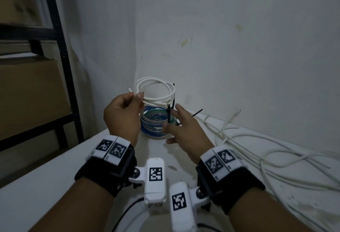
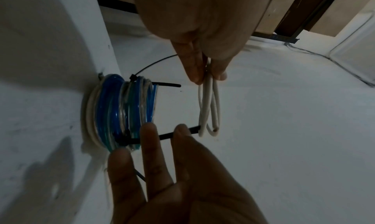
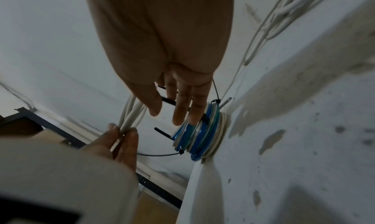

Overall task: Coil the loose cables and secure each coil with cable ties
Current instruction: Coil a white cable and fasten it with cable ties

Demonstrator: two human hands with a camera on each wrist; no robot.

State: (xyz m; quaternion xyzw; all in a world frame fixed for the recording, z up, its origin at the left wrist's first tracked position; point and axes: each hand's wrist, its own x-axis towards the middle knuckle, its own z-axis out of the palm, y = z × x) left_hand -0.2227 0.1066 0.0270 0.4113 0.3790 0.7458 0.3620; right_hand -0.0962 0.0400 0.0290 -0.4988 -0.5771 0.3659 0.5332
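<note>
My left hand [image 1: 138, 95] pinches the left side of a small white cable coil [image 1: 156, 91] and holds it in the air above the table. A black cable tie [image 1: 168, 114] wraps the coil's right side, its tail hanging down. My right hand [image 1: 171, 123] is just below, fingers straight, the tie tail lying across them without a closed grip. The left wrist view shows the same pinch on the white coil [image 2: 209, 102] and the tie [image 2: 168, 135] crossing my right fingers [image 2: 149, 141]. The tie [image 3: 168, 100] runs between thumb and fingers in the right wrist view.
A stack of tied blue, green and white coils [image 1: 154, 123] sits on the white table [image 1: 55, 185] in the wall corner, right under my hands. Loose white cables [image 1: 257, 150] sprawl over the table's right side. A black shelf with cardboard boxes [image 1: 27, 93] stands at the left.
</note>
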